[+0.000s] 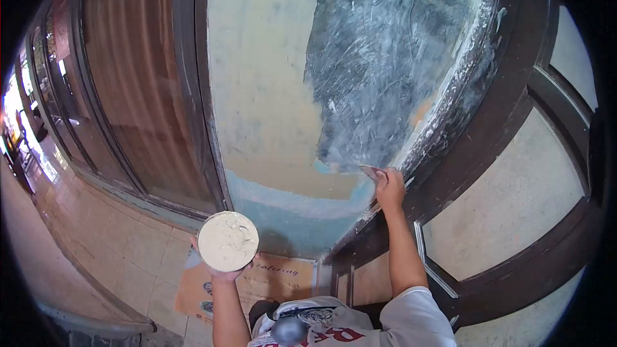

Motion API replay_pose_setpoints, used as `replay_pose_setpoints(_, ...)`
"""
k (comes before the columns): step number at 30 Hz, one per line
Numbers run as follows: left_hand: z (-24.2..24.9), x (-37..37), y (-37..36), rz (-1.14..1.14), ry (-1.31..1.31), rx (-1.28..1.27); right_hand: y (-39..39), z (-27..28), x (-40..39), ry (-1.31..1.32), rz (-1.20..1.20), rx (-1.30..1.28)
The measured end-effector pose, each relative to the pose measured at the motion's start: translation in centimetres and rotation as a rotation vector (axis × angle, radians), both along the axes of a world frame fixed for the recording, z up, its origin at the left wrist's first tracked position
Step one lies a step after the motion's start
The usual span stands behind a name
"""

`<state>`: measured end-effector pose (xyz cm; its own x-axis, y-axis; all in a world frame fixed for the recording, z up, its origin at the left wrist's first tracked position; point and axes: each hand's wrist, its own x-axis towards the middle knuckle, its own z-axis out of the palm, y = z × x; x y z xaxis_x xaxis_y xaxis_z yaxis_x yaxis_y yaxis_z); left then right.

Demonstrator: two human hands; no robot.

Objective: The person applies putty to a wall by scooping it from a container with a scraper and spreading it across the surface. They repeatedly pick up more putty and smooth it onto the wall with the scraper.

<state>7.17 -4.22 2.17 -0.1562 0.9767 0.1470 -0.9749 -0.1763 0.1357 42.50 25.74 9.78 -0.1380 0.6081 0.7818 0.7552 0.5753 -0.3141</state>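
My left hand (225, 275) is wrapped round the underside of a round tub of pale cream filler paste (228, 241), whose surface shows swirls and a scooped mark. My right hand (390, 187) grips a putty knife (371, 172), its blade against the wall near the lower right corner of a dark grey patch. That wall panel (263, 90) is cream on the left, with the rough grey patch (366, 64) streaked with white on the right. A blue-green band (276, 209) runs along the bottom. My right fingers partly hide the knife's handle.
Dark wooden framing (488, 128) with pale panels stands close on the right, smeared white along its edge. A brown-framed window (128, 77) is on the left. Below lie a printed orange sheet (276, 276) and floor tiles (128, 263).
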Motion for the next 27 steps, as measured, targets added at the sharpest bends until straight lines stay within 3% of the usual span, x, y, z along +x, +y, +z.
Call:
replay_pose_setpoints(2, -0.5, 0.2, -0.1, 0.061, 0.059, -0.08, 0.1, -4.9, 0.4, -0.066, -0.043, -0.021)
replay_pose_setpoints(4, -0.4, 0.3, -0.3, 0.116, 0.051, -0.089, -0.9, -7.8, -0.4, -0.293, -0.007, -0.241)
replay_pose_setpoints(6, -0.7, -0.2, -0.5, 0.067, 0.05, -0.025, 0.2, -6.7, -0.8, -0.331, 0.02, -0.248)
replay_pose_setpoints(9, -0.3, -0.2, -0.9, 0.035, 0.007, -0.051, 0.8, -1.4, -1.2, -0.042, 0.059, 0.067)
replay_pose_setpoints(12, -0.3, 0.1, -0.5, 0.094, 0.008, -0.125, -0.3, -2.6, -1.1, -0.035, 0.089, 0.046)
replay_pose_setpoints(14, -0.6, 0.1, 0.0, 0.16, 0.097, -0.129, 0.2, -8.0, -0.8, -0.096, 0.102, 0.02)
replay_pose_setpoints(16, -0.7, -0.1, -0.1, 0.136, 0.101, -0.109, 0.2, -9.9, -1.2, -0.345, 0.067, -0.178)
replay_pose_setpoints(17, 0.0, 0.1, -0.1, 0.137, 0.085, -0.112, 1.0, -9.3, -1.8, -0.297, -0.006, -0.127)
replay_pose_setpoints(20, -0.3, 0.0, 0.1, 0.177, 0.102, -0.186, -1.1, -0.5, -3.3, -0.205, -0.057, -0.043)
replay_pose_setpoints(21, -0.2, -0.1, 0.2, 0.124, 0.098, -0.137, -0.7, -0.1, -2.8, -0.171, 0.005, 0.044)
replay_pose_setpoints(26, -0.5, 0.3, 1.2, 0.074, 0.094, -0.057, -0.3, -7.7, -1.6, -0.229, 0.057, -0.091)
replay_pose_setpoints(27, 0.0, 0.7, 1.4, 0.163, 0.042, -0.167, -0.2, -9.0, -1.6, -0.294, 0.03, -0.154)
